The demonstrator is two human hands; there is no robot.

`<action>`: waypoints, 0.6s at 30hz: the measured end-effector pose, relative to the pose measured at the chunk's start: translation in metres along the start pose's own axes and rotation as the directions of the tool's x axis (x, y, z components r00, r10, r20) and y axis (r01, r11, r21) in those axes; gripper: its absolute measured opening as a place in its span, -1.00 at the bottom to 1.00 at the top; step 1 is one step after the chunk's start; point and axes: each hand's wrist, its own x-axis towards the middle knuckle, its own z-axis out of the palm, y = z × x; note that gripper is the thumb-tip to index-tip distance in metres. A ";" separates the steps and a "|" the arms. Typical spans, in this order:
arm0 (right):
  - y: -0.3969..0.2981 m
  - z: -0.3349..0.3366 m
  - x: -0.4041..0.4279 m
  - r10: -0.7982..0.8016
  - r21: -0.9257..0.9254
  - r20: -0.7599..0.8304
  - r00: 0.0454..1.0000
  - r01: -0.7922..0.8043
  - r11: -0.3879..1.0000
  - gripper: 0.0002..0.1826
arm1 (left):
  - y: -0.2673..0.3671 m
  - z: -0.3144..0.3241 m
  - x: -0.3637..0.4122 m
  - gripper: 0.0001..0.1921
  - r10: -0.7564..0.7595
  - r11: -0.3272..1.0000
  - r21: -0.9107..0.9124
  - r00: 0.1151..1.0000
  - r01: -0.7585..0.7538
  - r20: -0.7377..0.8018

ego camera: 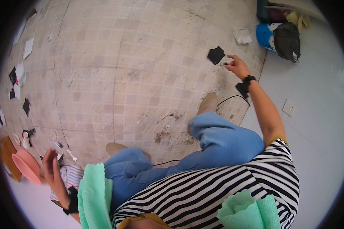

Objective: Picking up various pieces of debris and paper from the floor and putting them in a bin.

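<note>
My right hand [236, 66] reaches over the tiled floor at the upper right, thumb and forefinger around a small dark scrap [226, 64]. Just left of those fingertips lies a black angular piece [216, 55]. Below the wrist, another black piece [242, 90] shows partly behind my forearm. My left hand [52, 169] is raised at the lower left, blurred, with fingers apart and nothing seen in it. It is beside a pink plastic basin or stool [27, 166] and above a striped cloth item [71, 179].
Dirt and crumbs [162, 136] lie around my shoes. A black cable [167, 162] runs by my legs. White and black scraps [28, 48] are scattered at left. A blue bin with a black bag [266, 35] stands by the wall, near crumpled white paper [242, 35].
</note>
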 end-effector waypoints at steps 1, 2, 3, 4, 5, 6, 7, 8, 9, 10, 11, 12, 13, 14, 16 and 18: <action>0.003 0.008 0.009 -0.023 -0.004 -0.036 0.999 0.023 1.000 -0.28 | 0.014 -0.006 -0.011 -0.67 -0.009 0.992 0.129 0.998 0.017 -0.060; 0.004 0.015 0.018 -0.013 0.058 -0.058 0.998 0.017 0.998 -0.18 | 0.026 -0.007 -0.022 -0.66 -0.032 0.995 0.090 0.990 0.044 -0.134; 0.004 0.022 0.025 0.022 0.132 -0.068 0.997 -0.012 0.991 -0.15 | 0.043 -0.009 -0.034 -0.66 0.004 0.987 0.158 0.988 0.020 -0.151; 0.004 0.025 0.030 -0.001 0.069 -0.098 0.995 0.008 0.998 -0.16 | 0.059 -0.009 -0.045 -0.66 0.014 0.986 0.166 0.983 0.017 -0.184; 0.005 0.026 0.034 0.035 0.072 -0.061 0.997 -0.031 0.997 -0.21 | 0.077 -0.006 -0.055 -0.66 0.014 0.980 0.198 0.975 0.031 -0.221; 0.005 0.025 0.036 0.048 0.015 -0.052 0.997 -0.047 0.999 -0.26 | 0.095 -0.002 -0.065 -0.66 0.043 0.983 0.185 0.971 0.002 -0.237; 0.005 0.023 0.037 0.042 -0.051 -0.074 0.996 -0.045 0.998 -0.31 | 0.116 0.002 -0.076 -0.66 0.030 0.976 0.214 0.961 0.031 -0.275; 0.007 0.019 0.038 0.036 -0.027 -0.064 0.997 -0.038 0.999 -0.31 | 0.135 0.007 -0.085 -0.65 0.018 0.968 0.243 0.950 0.062 -0.312; 0.010 0.016 0.038 0.039 -0.042 -0.052 0.998 -0.042 0.998 -0.34 | 0.153 0.014 -0.092 -0.65 0.037 0.965 0.258 0.944 0.051 -0.327; 0.013 0.011 0.039 0.028 -0.059 -0.065 0.997 -0.031 0.998 -0.38 | 0.170 0.020 -0.095 -0.65 0.049 0.965 0.257 0.942 0.041 -0.332; 0.016 0.009 0.043 0.044 -0.037 -0.051 0.998 -0.046 0.998 -0.38 | 0.185 0.027 -0.094 -0.65 0.061 0.966 0.258 0.941 0.028 -0.331; 0.020 0.009 0.044 0.028 0.011 -0.068 0.997 -0.028 1.000 -0.38 | 0.200 0.033 -0.091 -0.65 0.084 0.962 0.273 0.940 0.010 -0.330; 0.026 0.010 0.045 0.045 0.034 -0.091 0.995 -0.042 0.999 -0.37 | 0.212 0.039 -0.087 -0.65 0.128 0.942 0.333 0.956 -0.034 -0.265; 0.032 0.010 0.048 0.043 0.112 -0.083 0.996 -0.034 0.993 -0.45 | 0.222 0.045 -0.083 -0.66 0.165 0.918 0.389 0.966 -0.078 -0.196; 0.044 0.012 0.053 -0.033 0.069 -0.110 0.993 0.041 0.997 -0.51 | 0.233 0.059 -0.070 -0.67 0.212 0.911 0.390 0.963 -0.133 -0.168; 0.055 0.015 0.054 -0.158 -0.008 -0.197 0.968 0.160 0.987 -0.60 | 0.236 0.075 -0.056 -0.69 0.238 0.910 0.372 0.966 -0.186 -0.100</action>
